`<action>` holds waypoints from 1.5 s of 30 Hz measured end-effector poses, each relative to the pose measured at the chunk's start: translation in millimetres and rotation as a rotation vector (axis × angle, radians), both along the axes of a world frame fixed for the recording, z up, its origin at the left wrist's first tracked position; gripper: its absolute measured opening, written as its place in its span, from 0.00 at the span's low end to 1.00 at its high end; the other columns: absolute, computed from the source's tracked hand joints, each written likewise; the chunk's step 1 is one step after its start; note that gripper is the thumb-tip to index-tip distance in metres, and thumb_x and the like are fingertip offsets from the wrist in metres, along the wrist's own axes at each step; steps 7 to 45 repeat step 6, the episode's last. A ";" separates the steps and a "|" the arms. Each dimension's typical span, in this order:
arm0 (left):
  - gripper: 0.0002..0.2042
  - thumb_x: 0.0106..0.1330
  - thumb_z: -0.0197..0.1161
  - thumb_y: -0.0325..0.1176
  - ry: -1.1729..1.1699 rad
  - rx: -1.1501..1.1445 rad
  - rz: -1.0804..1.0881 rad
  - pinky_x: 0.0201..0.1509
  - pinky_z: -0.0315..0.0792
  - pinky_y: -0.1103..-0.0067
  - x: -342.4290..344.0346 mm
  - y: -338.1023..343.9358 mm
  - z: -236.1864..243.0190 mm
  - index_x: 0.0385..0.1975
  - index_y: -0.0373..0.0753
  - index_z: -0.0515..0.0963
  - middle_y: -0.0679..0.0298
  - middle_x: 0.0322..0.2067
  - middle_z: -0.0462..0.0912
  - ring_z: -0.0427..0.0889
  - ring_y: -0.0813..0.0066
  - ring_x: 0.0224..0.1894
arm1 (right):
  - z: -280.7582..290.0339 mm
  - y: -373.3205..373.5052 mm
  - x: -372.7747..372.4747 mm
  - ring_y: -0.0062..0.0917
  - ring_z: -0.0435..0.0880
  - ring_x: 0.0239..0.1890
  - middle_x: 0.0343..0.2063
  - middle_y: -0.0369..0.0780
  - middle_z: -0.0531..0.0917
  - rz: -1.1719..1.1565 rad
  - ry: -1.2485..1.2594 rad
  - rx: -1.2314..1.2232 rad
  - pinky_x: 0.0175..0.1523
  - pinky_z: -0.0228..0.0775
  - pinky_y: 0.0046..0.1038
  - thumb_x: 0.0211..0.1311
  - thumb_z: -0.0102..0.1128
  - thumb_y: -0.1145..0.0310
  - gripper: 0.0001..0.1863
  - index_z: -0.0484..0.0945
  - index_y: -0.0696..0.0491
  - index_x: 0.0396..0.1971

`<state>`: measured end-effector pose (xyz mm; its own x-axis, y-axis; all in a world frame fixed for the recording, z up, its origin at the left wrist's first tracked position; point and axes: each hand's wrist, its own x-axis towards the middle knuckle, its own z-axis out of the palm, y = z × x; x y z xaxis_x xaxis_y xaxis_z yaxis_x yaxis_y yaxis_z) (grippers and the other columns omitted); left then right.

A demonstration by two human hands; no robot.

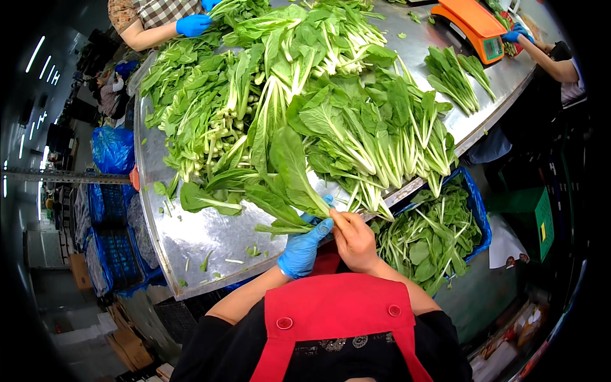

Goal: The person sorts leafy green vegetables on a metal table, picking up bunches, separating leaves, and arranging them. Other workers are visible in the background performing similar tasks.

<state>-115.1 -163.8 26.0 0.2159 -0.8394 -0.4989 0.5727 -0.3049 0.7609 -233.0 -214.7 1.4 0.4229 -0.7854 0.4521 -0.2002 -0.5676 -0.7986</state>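
My left hand (300,249), in a blue glove, is closed around the stem ends of a small bunch of leafy greens (291,167) at the table's near edge. The broad leaves fan out up and to the left. My bare right hand (356,242) meets it, thumb and fingers pinched at the white stem base of one long leaf; the fingertips are partly hidden. Just beyond lies a large heap of the same greens (280,105), with white stems turned various ways. A loose leafy stalk (213,198) rests left of the bunch.
The metal table (181,245) has leaf scraps on it. A blue-lined crate (482,223) full of greens stands below its right edge. An orange scale (470,25) sits at the far right. Co-workers' gloved hands (193,25) show at the far left and far right.
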 end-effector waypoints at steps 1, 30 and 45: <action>0.16 0.62 0.55 0.32 -0.025 0.007 -0.005 0.45 0.68 0.83 2.0 0.2 -3.5 0.50 0.38 0.67 0.68 0.41 0.74 0.72 0.80 0.41 | 0.0 0.5 0.2 0.29 0.76 0.28 0.31 0.44 0.75 0.019 0.037 -0.036 0.32 0.69 0.23 0.49 0.57 0.82 0.17 0.74 0.60 0.42; 0.18 0.62 0.55 0.34 0.086 0.039 0.024 0.46 0.68 0.83 6.0 2.1 -8.1 0.51 0.38 0.66 0.66 0.41 0.74 0.72 0.80 0.42 | -5.2 6.9 -6.5 0.29 0.76 0.34 0.39 0.39 0.74 0.107 -0.125 0.666 0.39 0.69 0.21 0.53 0.56 0.77 0.17 0.72 0.56 0.45; 0.18 0.62 0.55 0.34 0.086 0.039 0.024 0.46 0.68 0.83 6.0 2.1 -8.1 0.51 0.38 0.66 0.66 0.41 0.74 0.72 0.80 0.42 | -5.2 6.9 -6.5 0.29 0.76 0.34 0.39 0.39 0.74 0.107 -0.125 0.666 0.39 0.69 0.21 0.53 0.56 0.77 0.17 0.72 0.56 0.45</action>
